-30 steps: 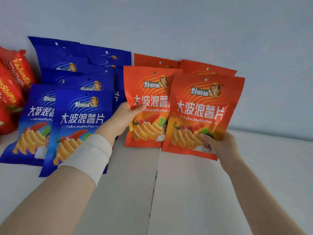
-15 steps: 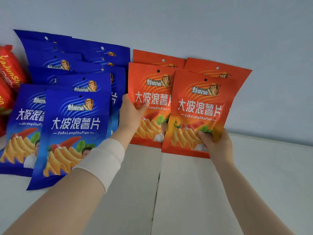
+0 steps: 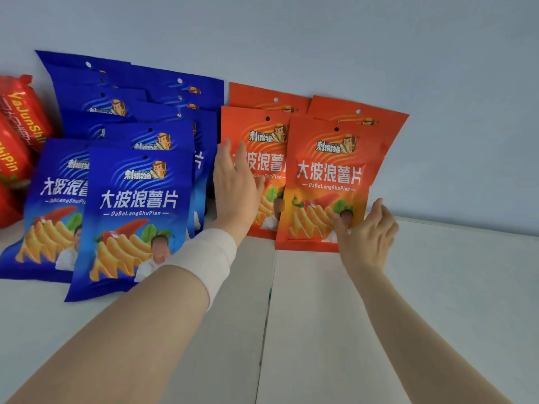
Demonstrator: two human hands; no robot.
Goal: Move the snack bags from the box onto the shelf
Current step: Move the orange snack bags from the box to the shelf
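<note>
Both grips have let go: left hand point(image 3: 234, 182) and right hand point(image 3: 367, 233) spread before orange bags point(image 3: 329, 176).

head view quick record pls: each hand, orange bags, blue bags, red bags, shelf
left hand: open, fingers straight, in front of the front left orange bag
right hand: open, at the lower right corner of the front right orange bag
orange bags: four visible, upright, two in front, two behind
blue bags: upright rows left of the orange ones
red bags: far left
shelf: white
</note>
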